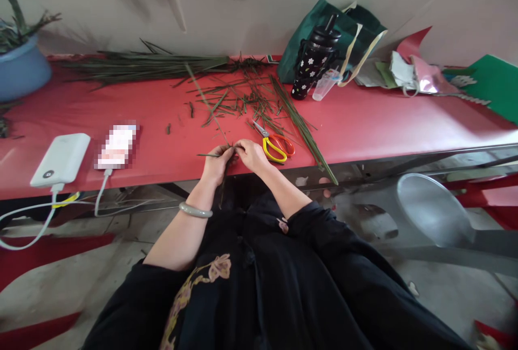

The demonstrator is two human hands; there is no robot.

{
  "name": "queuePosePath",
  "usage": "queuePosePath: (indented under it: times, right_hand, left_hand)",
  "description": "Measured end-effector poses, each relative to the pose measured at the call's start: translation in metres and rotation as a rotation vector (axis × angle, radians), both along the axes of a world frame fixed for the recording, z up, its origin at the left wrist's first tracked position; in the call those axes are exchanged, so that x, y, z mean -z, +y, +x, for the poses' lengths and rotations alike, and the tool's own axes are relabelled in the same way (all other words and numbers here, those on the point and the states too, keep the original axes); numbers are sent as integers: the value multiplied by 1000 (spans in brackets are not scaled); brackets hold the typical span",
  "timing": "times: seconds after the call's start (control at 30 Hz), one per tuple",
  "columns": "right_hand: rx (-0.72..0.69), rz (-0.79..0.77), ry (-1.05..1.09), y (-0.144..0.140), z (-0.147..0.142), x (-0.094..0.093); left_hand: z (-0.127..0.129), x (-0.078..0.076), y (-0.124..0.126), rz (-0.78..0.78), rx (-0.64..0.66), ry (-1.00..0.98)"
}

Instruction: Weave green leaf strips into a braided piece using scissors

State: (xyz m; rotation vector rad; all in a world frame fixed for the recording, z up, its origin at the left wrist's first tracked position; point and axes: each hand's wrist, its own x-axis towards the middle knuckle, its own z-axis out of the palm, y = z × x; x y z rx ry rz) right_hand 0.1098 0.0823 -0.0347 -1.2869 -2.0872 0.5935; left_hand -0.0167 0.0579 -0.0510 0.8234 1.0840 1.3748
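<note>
My left hand and my right hand meet at the front edge of the red table. Both pinch thin green leaf strips between the fingertips; the strips cross there, one end hangs down past the table edge and one sticks out to the left. A pale bangle sits on my left wrist. Yellow and orange scissors lie on the table just right of my right hand, not touched.
Loose green strips and cuttings scatter behind the hands, with a long leaf bundle at the back. A white power bank and a phone lie left. A black flowered bottle, green bag, blue pot and metal stool stand around.
</note>
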Motion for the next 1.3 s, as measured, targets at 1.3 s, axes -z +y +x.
queuePosePath:
  times: [1.3]
  right_hand:
    - [10,-79,-24,0,0,-12]
  left_hand:
    - [1,-2,0,-6,-51,-86]
